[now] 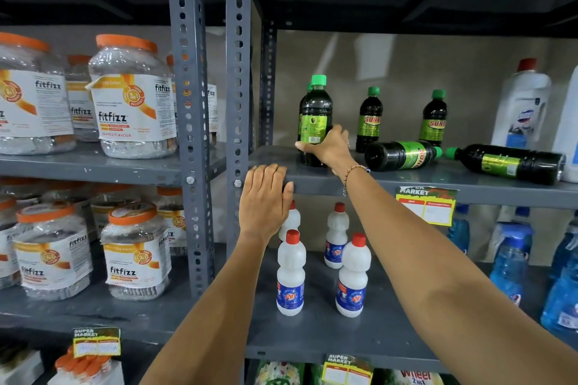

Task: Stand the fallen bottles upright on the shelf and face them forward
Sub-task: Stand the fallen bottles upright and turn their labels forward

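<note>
Your right hand (328, 147) grips an upright green-capped bottle (315, 116); your left hand (265, 200) rests flat, fingers together, on the shelf (406, 180) edge. Three bottles upright, two fallen bottles (403, 155).

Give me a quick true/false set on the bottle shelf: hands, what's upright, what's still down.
1. The right hand has a grip on an upright dark bottle. True.
2. The left hand holds a bottle. False: it rests flat on the shelf edge, holding nothing.
3. Two dark bottles lie on their sides on that shelf. True: one near the middle, one to its right.
4. The held bottle's front label faces forward. False: a barcode side shows.
5. The white bottles on the shelf below have fallen. False: they stand upright.
</note>
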The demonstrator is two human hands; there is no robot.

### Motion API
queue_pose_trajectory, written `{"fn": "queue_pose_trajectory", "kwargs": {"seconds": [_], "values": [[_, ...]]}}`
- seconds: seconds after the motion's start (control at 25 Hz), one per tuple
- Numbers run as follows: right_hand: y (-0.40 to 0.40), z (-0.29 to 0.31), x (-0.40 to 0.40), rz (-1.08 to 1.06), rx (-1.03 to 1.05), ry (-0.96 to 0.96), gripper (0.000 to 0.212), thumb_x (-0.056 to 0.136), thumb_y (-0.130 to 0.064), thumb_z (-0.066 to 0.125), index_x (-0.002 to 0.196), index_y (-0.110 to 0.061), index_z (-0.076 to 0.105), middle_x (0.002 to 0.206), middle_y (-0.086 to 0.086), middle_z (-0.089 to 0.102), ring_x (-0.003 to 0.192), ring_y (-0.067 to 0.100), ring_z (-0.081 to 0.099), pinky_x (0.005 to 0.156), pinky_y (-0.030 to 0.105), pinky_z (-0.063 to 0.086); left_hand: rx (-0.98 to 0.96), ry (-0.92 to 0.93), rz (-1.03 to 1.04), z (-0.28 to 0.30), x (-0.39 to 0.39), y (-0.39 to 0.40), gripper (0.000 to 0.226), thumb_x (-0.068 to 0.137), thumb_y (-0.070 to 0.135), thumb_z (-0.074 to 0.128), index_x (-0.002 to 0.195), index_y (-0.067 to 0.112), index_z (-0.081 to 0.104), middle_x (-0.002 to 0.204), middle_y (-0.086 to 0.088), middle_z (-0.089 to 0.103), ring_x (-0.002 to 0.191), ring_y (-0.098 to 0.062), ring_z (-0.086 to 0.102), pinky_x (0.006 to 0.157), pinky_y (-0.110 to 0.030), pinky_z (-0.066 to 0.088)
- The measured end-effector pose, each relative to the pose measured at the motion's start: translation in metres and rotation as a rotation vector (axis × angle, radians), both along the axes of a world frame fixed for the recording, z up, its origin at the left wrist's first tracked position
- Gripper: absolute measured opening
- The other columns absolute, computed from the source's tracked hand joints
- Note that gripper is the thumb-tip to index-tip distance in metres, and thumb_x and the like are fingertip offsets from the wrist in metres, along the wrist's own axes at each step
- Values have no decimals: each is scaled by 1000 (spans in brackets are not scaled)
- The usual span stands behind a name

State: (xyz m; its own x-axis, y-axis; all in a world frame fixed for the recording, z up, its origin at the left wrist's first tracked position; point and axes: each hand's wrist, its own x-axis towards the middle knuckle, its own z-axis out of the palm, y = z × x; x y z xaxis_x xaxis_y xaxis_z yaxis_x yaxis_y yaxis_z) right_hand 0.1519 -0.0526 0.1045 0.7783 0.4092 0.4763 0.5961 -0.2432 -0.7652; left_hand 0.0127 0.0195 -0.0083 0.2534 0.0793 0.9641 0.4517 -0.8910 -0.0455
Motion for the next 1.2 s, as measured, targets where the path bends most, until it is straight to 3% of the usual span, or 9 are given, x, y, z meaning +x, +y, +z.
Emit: {"fn": "queue_pose_trajectory", "kwargs": {"seconds": [0.04, 0.2, 0.36, 0.48, 0.68, 0.84, 1.0, 1.12, 1.2], "values": [[1, 0, 0, -7, 6, 0, 92, 63, -40, 83, 131, -4, 32, 134, 13, 37, 121, 25, 40, 102, 40, 41, -1, 2, -3, 0, -1, 0, 42, 96, 32, 33, 111, 6, 62, 110, -12, 66, 104, -31, 61, 99, -44, 43], [-3, 0, -2, 68, 80, 135, 71, 68, -27, 80, 122, -4, 39, 117, 10, 57, 101, 21, 56, 77, 30, 46, -3, 14, -3, -1, -3, -2, 42, 96, 32, 34, 113, 5, 61, 111, -13, 65, 107, -32, 60, 100, -45, 43], [-3, 0, -3, -54, -4, -8, 90, 63, -42, 82, 127, 0, 35, 129, 14, 45, 116, 26, 45, 94, 37, 46, -17, 20, 3, -1, -3, -2, 42, 96, 32, 33, 114, 5, 61, 112, -14, 65, 108, -32, 60, 101, -45, 42], [-4, 0, -3, 26, 53, 112, 70, 71, -31, 77, 122, -3, 38, 121, 13, 55, 95, 20, 52, 65, 23, 45, -16, 27, 2, -1, -2, -2, 42, 96, 32, 33, 114, 5, 60, 112, -13, 65, 107, -32, 59, 102, -45, 41], [-8, 1, -3, -50, 37, 32, 75, 61, -36, 85, 117, -2, 47, 117, 13, 59, 105, 27, 57, 86, 36, 50, -13, 23, -4, -1, -2, 0, 42, 96, 32, 32, 113, 5, 60, 112, -13, 65, 107, -33, 59, 101, -45, 41], [-7, -1, -2, 13, -3, 91, 58, 67, -31, 79, 112, -4, 54, 112, 13, 64, 93, 23, 59, 67, 28, 47, -11, 18, -11, -2, -1, -1, 40, 97, 32, 32, 112, 6, 59, 111, -13, 64, 106, -32, 59, 101, -45, 41], [-7, -1, -3, -65, -29, -3, 83, 61, -41, 83, 121, -1, 42, 121, 14, 52, 109, 27, 51, 87, 36, 47, -8, 16, -5, -1, -1, 0, 40, 96, 31, 34, 112, 6, 59, 111, -13, 64, 106, -32, 59, 101, -45, 41], [-4, -1, 0, 41, -37, 101, 65, 68, -32, 78, 117, -3, 48, 113, 11, 61, 94, 22, 57, 70, 28, 45, -7, 9, -5, -3, -1, -1, 41, 96, 32, 33, 112, 6, 59, 110, -13, 64, 106, -32, 59, 101, -45, 41], [-4, -2, 1, 48, -33, 110, 67, 65, -32, 81, 116, -3, 50, 106, 6, 62, 95, 20, 58, 72, 29, 46, -10, 8, -6, -2, -2, -1, 41, 96, 32, 33, 112, 6, 60, 110, -13, 65, 106, -32, 60, 101, -45, 42]]}}
